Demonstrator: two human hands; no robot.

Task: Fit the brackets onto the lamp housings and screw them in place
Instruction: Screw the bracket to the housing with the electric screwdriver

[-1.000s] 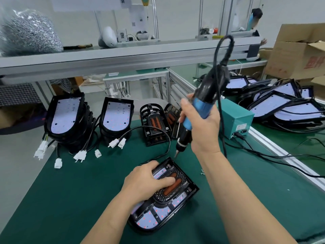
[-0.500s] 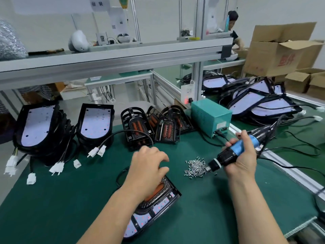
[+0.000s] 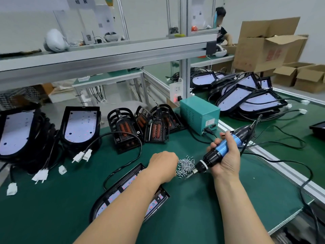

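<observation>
Gripping the screwdriver (image 3: 222,148), right hand (image 3: 226,161) points its bit into the screws (image 3: 185,165); left hand (image 3: 163,162) curls beside them, possibly pinching one, though hidden fingertips mean I cannot tell

A teal power box (image 3: 199,114) sits on the green table (image 3: 211,199), with a cable plugged into its front. Behind it, a white socket strip (image 3: 176,90) is fixed to an aluminium post. Open cardboard boxes (image 3: 263,48) stand far right. A white rounded object (image 3: 55,40) lies on the shelf (image 3: 105,55).
</observation>
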